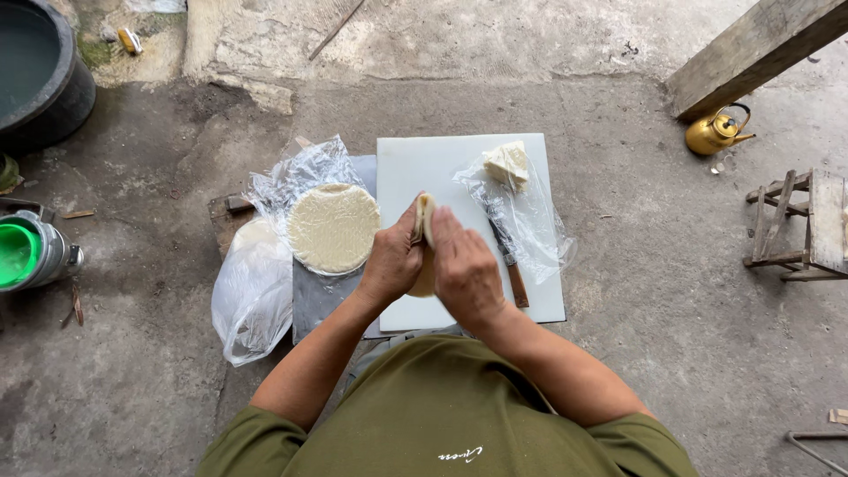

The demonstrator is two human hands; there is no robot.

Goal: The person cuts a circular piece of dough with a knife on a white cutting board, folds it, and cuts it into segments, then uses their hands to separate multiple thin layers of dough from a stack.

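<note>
Clear bag (521, 212) holds white block (507, 162).

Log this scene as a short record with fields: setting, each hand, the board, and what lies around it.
setting: concrete floor, seen from above
left hand: grip closed on a folded dough wrapper, held over the board
right hand: pressed on the same wrapper from the other side
board: white cutting board
on board: white block on clear plastic; knife beside the right hand
left of board: stack of round wrappers on plastic; white bag
around: brass kettle, wooden stool, dark tub, green-lidded container
</note>
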